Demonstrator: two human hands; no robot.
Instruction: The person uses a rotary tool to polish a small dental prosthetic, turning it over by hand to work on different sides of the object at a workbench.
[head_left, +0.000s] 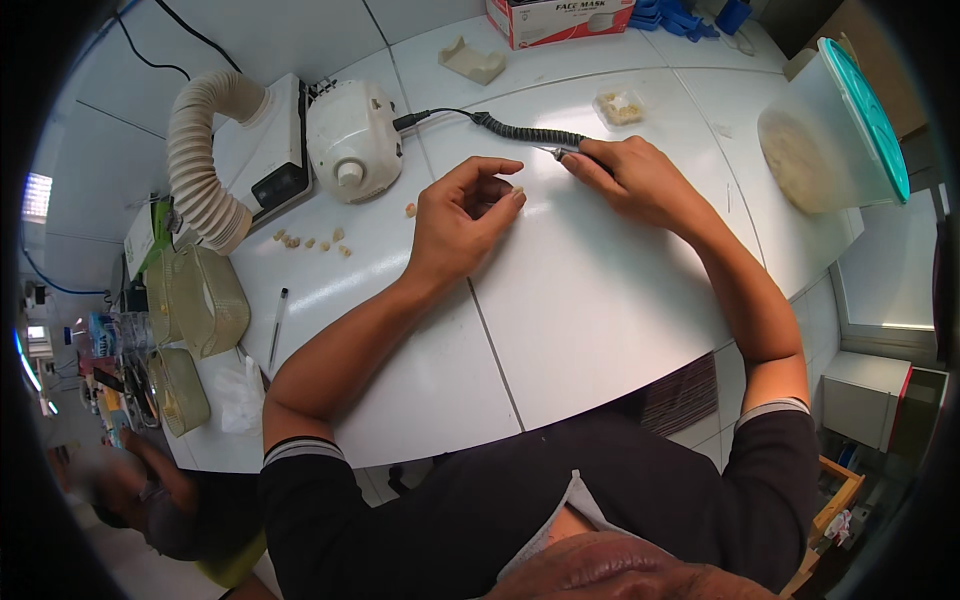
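Note:
My left hand (pixel 455 222) is raised over the white tabletop, thumb and fingers curled into a pinch. A small pale piece (pixel 517 191) shows at its fingertips, too small to name exactly. To its right, my right hand (pixel 632 178) is closed around a slim rotary handpiece (pixel 560 154). The handpiece's thin tip points left, toward my left hand, apart from the piece. A dark coiled cord (pixel 520 130) runs from it to a white motor control box (pixel 352 142) with a round knob. One small yellowish-brown piece (pixel 410 210) lies beside my left hand.
Several similar small pieces (pixel 310 243) lie left, near a ribbed hose (pixel 195 150). A pen (pixel 278 325) and woven baskets (pixel 212 300) are nearer me. Behind stand a small clear container (pixel 620 108) and a mask box (pixel 560 22). A teal-lidded tub (pixel 830 140) is right; another person sits lower left.

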